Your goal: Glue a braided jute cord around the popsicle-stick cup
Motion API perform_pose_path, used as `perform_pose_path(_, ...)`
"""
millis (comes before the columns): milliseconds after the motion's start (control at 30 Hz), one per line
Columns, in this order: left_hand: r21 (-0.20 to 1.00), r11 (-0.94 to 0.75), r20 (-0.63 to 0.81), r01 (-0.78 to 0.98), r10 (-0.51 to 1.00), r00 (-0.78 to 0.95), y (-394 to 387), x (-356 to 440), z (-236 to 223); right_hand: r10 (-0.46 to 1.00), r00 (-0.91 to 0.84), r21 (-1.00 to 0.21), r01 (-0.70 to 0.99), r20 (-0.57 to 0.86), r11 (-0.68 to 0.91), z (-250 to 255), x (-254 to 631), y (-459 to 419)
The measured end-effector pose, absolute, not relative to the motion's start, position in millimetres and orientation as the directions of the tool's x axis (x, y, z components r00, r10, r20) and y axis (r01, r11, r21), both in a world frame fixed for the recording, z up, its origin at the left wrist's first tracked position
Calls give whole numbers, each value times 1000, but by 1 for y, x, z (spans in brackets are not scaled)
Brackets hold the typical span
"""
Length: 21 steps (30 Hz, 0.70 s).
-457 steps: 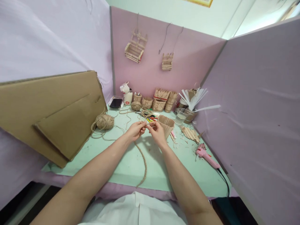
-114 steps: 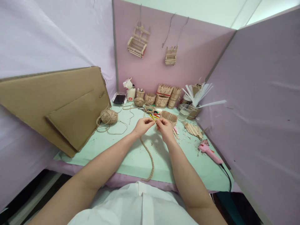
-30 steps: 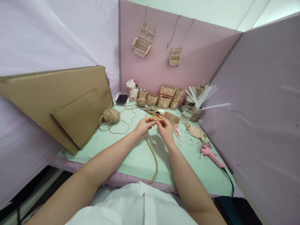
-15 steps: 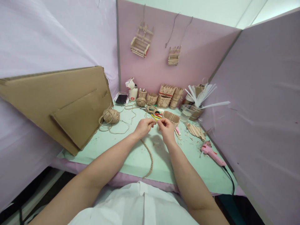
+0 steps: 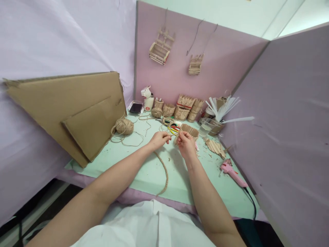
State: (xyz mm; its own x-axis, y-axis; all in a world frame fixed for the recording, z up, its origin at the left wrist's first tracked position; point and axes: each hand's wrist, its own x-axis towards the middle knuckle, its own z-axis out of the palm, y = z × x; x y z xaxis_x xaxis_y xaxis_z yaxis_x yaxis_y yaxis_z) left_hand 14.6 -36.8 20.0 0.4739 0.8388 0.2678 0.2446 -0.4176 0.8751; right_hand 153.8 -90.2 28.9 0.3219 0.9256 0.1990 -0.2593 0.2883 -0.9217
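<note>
A braided jute cord curves over the front of the table and passes up beneath my left wrist. My left hand is closed in a pinch on its far end. Short strands reach from there toward my right hand, whose fingertips are pinched together on the strand end. A small gap separates the hands. Just behind my right hand stands a basket made of wooden sticks, partly covered by the fingers. Pliers with red and yellow handles lie beyond the hands.
Left stand a twine ball and cardboard sheets. Right lie wooden sticks and a pink glue gun with a black cord. A plastic cup of water and white glue sticks stand behind, beside several stick baskets.
My hands have drawn slightly apart, the right one shifting rightward and turning its fingers upward. The camera view has shifted a little. The braid on the table lies much as before.
</note>
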Motion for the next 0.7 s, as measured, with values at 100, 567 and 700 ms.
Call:
perform_pose_path(100,925,-350,237,147,835,497,-39,16,23,930,326,-907,-317,171,278,33,154,-92)
perform_pose_path(567,966,-257,212,33,856,472,-48,21,29,847,382,-929,138,369,342,27,150,-92)
perform_pose_path(700,955,-295,249,27,847,470,-46,22,28,837,366,-913,207,406,353,25,151,-90)
